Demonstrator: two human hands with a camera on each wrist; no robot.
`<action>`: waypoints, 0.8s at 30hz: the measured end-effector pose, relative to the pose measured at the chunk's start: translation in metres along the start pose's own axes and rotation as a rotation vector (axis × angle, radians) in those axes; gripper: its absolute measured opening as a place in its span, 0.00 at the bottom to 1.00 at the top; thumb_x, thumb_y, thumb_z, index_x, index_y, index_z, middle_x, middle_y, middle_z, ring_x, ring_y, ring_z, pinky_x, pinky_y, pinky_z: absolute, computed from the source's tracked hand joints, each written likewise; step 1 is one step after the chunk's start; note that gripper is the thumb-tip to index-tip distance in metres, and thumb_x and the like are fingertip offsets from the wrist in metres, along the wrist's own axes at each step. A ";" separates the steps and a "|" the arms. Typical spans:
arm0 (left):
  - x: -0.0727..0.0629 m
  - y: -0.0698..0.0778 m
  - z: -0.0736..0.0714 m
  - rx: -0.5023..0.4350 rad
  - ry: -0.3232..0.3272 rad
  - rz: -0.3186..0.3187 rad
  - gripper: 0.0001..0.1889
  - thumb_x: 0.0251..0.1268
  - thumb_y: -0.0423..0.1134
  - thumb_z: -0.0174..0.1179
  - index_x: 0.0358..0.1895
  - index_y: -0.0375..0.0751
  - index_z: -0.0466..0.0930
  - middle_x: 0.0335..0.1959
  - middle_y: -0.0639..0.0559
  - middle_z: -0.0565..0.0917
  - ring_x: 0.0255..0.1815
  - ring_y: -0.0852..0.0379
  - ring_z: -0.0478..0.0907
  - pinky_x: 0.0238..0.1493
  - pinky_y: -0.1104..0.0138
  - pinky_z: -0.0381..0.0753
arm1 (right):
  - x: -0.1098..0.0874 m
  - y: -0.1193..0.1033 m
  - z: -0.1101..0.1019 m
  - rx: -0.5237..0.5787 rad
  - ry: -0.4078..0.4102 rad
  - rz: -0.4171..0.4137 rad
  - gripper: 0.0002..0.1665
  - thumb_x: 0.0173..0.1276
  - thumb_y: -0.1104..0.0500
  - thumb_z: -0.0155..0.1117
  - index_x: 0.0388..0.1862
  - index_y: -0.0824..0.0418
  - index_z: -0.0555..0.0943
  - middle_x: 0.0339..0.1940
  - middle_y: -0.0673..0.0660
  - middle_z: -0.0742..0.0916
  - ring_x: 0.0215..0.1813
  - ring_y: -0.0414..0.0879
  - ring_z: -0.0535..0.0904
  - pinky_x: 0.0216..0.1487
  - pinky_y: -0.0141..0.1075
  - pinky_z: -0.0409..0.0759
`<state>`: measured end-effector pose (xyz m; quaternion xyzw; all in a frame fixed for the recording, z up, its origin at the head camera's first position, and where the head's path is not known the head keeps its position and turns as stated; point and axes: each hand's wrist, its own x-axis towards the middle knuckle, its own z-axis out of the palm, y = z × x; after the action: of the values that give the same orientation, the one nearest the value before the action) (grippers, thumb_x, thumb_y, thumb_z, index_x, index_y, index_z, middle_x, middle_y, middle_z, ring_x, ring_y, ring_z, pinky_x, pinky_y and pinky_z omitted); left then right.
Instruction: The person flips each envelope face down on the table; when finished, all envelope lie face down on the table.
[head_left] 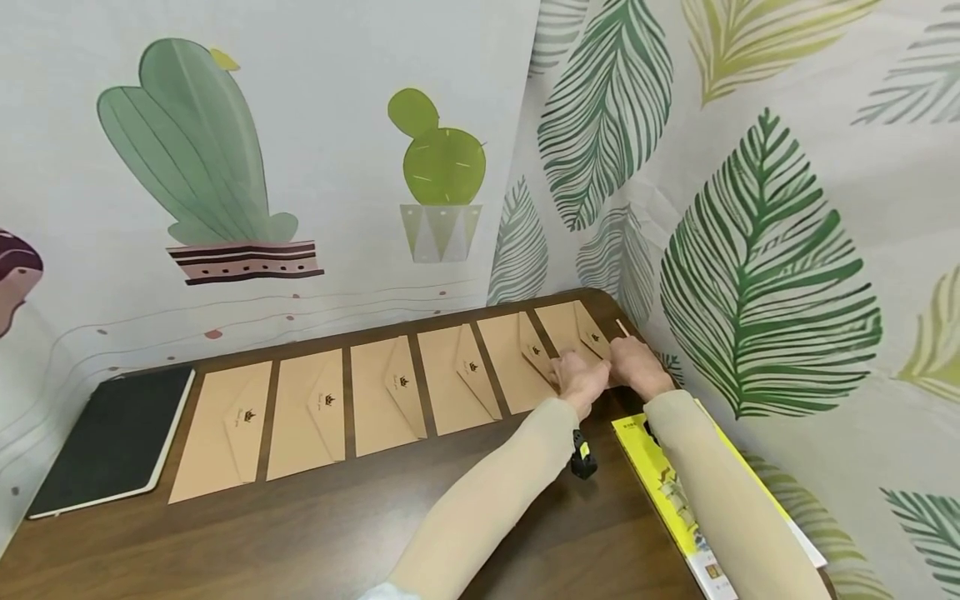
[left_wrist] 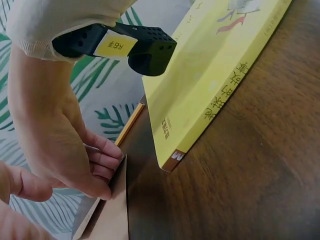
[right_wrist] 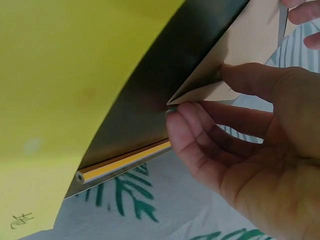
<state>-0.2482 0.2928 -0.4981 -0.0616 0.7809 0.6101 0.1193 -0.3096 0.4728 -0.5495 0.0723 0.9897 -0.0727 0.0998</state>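
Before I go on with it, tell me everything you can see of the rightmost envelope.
The rightmost envelope is tan and paper-looking, with a flap on its right side bearing a dark crown print. It ends the row on the wood-look table. A dark gap shows between layers at one corner, where the right hand pinches it. The left hand is at its near left side; contact there is unclear.

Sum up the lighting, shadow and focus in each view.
Head view: bright, even light, a faint sheen on the table, envelopes fairly crisp. Left wrist view: dimmer, with muted colours, the left hand at the lower left corner soft. Right wrist view: the book soft, the table strip beside it dark, shadow along the envelope's fold.
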 end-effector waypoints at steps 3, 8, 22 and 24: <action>0.002 -0.001 0.001 -0.013 0.016 0.003 0.29 0.57 0.37 0.72 0.63 0.34 0.77 0.69 0.34 0.72 0.72 0.39 0.66 0.76 0.50 0.71 | 0.000 0.002 0.000 0.016 0.016 0.001 0.10 0.67 0.59 0.63 0.28 0.62 0.85 0.32 0.62 0.88 0.31 0.54 0.80 0.32 0.46 0.81; 0.005 -0.002 0.001 -0.055 0.039 0.006 0.33 0.61 0.35 0.70 0.71 0.33 0.73 0.71 0.33 0.72 0.76 0.39 0.68 0.78 0.51 0.73 | -0.009 0.004 -0.003 0.040 0.061 0.017 0.11 0.68 0.65 0.58 0.28 0.63 0.85 0.36 0.68 0.88 0.30 0.56 0.80 0.29 0.46 0.80; 0.020 -0.005 -0.005 -0.093 0.010 -0.014 0.13 0.64 0.27 0.67 0.50 0.39 0.90 0.55 0.43 0.87 0.61 0.49 0.82 0.59 0.57 0.87 | -0.033 0.006 -0.016 0.238 0.035 0.060 0.24 0.83 0.58 0.50 0.22 0.59 0.76 0.22 0.60 0.79 0.23 0.52 0.75 0.24 0.40 0.74; 0.016 -0.001 -0.009 -0.113 0.005 -0.012 0.13 0.63 0.25 0.66 0.49 0.39 0.89 0.50 0.45 0.89 0.53 0.52 0.87 0.52 0.62 0.89 | -0.043 0.004 -0.025 0.304 0.047 0.074 0.27 0.86 0.53 0.50 0.22 0.59 0.76 0.20 0.58 0.78 0.22 0.52 0.76 0.24 0.40 0.74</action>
<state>-0.2640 0.2845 -0.5008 -0.0743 0.7450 0.6524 0.1172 -0.2720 0.4751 -0.5170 0.1247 0.9660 -0.2163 0.0669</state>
